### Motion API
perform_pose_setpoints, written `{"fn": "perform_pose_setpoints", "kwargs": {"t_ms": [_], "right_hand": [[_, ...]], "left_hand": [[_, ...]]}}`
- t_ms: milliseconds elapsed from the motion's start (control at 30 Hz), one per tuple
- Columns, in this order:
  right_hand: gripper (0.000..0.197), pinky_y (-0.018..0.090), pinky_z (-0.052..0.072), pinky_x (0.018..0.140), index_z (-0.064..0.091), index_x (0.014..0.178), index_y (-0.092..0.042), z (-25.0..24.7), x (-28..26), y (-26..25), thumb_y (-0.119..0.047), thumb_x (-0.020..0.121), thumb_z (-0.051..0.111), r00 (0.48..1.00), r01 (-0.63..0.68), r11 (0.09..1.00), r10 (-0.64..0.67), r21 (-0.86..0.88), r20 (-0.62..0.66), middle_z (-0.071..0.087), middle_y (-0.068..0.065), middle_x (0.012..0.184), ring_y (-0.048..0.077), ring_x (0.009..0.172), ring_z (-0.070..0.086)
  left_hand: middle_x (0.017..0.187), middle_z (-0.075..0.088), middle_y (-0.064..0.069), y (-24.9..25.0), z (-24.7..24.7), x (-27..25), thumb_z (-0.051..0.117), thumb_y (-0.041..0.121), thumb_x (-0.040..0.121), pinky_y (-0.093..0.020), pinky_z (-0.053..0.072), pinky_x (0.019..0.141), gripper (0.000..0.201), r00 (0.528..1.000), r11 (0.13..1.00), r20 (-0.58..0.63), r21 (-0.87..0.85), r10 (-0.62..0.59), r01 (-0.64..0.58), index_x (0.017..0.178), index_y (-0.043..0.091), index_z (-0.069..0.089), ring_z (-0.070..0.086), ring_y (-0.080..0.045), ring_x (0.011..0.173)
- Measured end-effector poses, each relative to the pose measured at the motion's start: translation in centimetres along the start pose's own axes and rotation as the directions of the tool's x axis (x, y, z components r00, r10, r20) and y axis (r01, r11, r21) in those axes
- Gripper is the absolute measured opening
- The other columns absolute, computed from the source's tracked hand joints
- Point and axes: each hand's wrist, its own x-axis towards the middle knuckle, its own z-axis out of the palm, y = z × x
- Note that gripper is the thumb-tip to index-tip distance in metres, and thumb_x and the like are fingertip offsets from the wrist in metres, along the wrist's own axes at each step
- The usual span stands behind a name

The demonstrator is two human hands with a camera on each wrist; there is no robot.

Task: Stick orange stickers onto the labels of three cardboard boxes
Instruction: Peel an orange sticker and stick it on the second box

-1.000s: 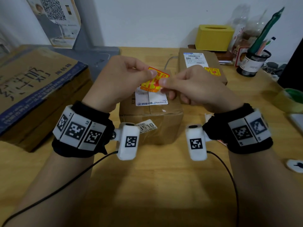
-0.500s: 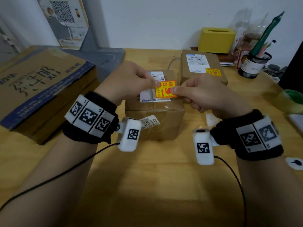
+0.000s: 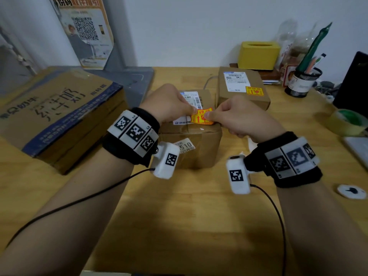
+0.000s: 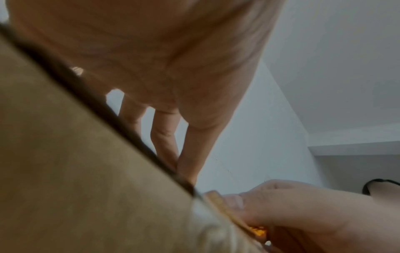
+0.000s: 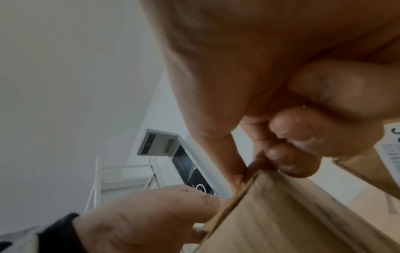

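Head view: wooden desk [image 3: 179, 216], white wall [image 3: 179, 26], cardboard boxes [image 3: 191, 148], clutter behind.

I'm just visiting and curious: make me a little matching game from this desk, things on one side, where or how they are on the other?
Things:
1. orange sticker
2. far box
3. yellow box
4. tape roll

Places or states:
A. at the desk's right edge
B. pinched by both hands over the near box's label
C. already carries a sticker
D. against the back wall

Pairs: 1-B, 2-C, 3-D, 4-A
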Motion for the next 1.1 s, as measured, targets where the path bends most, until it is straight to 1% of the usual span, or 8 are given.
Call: {"fn": "perform_pose_setpoints", "kwargs": {"t_ms": [200, 300, 467, 600, 733, 833, 933, 1100], "right_hand": [[0.043, 0.017, 0.026, 0.034, 0.073, 0.093, 0.005, -0.1, -0.1, -0.3, -0.039, 0.090, 0.073, 1.000, 0.013, 0.999, -0.014, -0.053, -0.019, 0.040, -0.002, 0.042, 0.007, 0.028, 0.033], [0.035, 0.017, 0.028, 0.032, 0.074, 0.086, -0.002, 0.0, -0.3, -0.5, -0.037, 0.088, 0.075, 0.999, 0.025, 0.995, -0.029, -0.098, -0.039, 0.043, -0.003, 0.043, 0.004, 0.026, 0.035], [0.031, 0.026, 0.036, 0.051, 0.070, 0.074, -0.016, 0.0, -0.6, -0.8, -0.044, 0.083, 0.078, 0.997, 0.013, 0.983, -0.027, -0.182, -0.078, 0.056, -0.002, 0.053, 0.010, 0.046, 0.050], [0.039, 0.029, 0.041, 0.056, 0.073, 0.072, -0.010, 0.1, -0.9, -0.9, -0.048, 0.078, 0.080, 0.991, 0.002, 0.971, -0.034, -0.240, -0.127, 0.067, 0.003, 0.062, 0.017, 0.059, 0.059], [0.051, 0.035, 0.051, 0.060, 0.075, 0.085, -0.004, -0.2, -1.3, -0.8, -0.053, 0.076, 0.081, 0.991, -0.019, 0.975, -0.011, -0.223, -0.135, 0.075, 0.012, 0.071, 0.018, 0.054, 0.059], [0.048, 0.028, 0.045, 0.047, 0.070, 0.094, -0.005, -0.3, -1.5, -0.4, -0.050, 0.079, 0.081, 0.997, -0.042, 0.995, 0.036, -0.088, -0.064, 0.073, 0.016, 0.075, 0.016, 0.047, 0.053], [0.043, 0.022, 0.042, 0.039, 0.060, 0.111, -0.020, 0.1, -1.7, 0.1, -0.046, 0.083, 0.079, 0.995, -0.105, 0.993, 0.105, 0.058, 0.002, 0.065, 0.004, 0.085, 0.014, 0.046, 0.052], [0.069, 0.026, 0.049, 0.049, 0.044, 0.141, -0.026, 0.8, -1.9, 0.6, -0.050, 0.084, 0.076, 0.984, -0.168, 0.972, 0.154, 0.163, 0.092, 0.062, -0.005, 0.111, 0.018, 0.061, 0.062]], "left_hand": [[0.082, 0.074, 0.001, -0.2, 0.0, 0.3, 0.081, 0.044, 0.078, -0.038, 0.058, 0.085, 0.027, 1.000, 1.000, 0.010, 0.026, -0.014, 0.014, 0.087, 0.018, 0.080, 0.069, -0.016, 0.084], [0.080, 0.074, 0.001, -0.3, 0.2, 0.3, 0.082, 0.042, 0.077, -0.035, 0.058, 0.082, 0.025, 1.000, 0.999, -0.001, 0.036, -0.006, 0.006, 0.085, 0.018, 0.080, 0.068, -0.013, 0.083], [0.081, 0.071, 0.007, -0.5, 0.2, 0.2, 0.084, 0.040, 0.075, -0.031, 0.056, 0.079, 0.018, 1.000, 0.999, -0.003, 0.040, 0.001, -0.001, 0.083, 0.024, 0.080, 0.066, -0.011, 0.087], [0.094, 0.064, 0.012, -1.1, 0.3, 0.1, 0.089, 0.042, 0.065, -0.039, 0.052, 0.096, 0.025, 1.000, 1.000, -0.012, 0.008, -0.001, 0.001, 0.079, 0.030, 0.072, 0.057, -0.021, 0.114], [0.104, 0.059, 0.012, -1.5, 0.4, -0.3, 0.089, 0.044, 0.065, -0.044, 0.047, 0.103, 0.041, 0.999, 0.999, -0.003, 0.012, 0.037, -0.037, 0.098, 0.033, 0.067, 0.051, -0.022, 0.121], [0.114, 0.057, 0.008, -1.7, 0.4, -0.7, 0.089, 0.046, 0.065, -0.045, 0.046, 0.104, 0.055, 0.998, 0.998, 0.003, 0.019, 0.060, -0.060, 0.113, 0.031, 0.067, 0.050, -0.022, 0.123], [0.125, 0.058, 0.005, -1.7, 0.4, -1.1, 0.089, 0.047, 0.064, -0.045, 0.048, 0.102, 0.062, 0.998, 0.998, 0.007, 0.009, 0.067, -0.067, 0.119, 0.030, 0.066, 0.053, -0.020, 0.120], [0.133, 0.054, 0.000, -2.1, 0.5, -1.5, 0.091, 0.050, 0.060, -0.045, 0.050, 0.100, 0.071, 0.998, 0.998, -0.007, -0.026, 0.060, -0.060, 0.120, 0.025, 0.063, 0.055, -0.022, 0.118]]}}
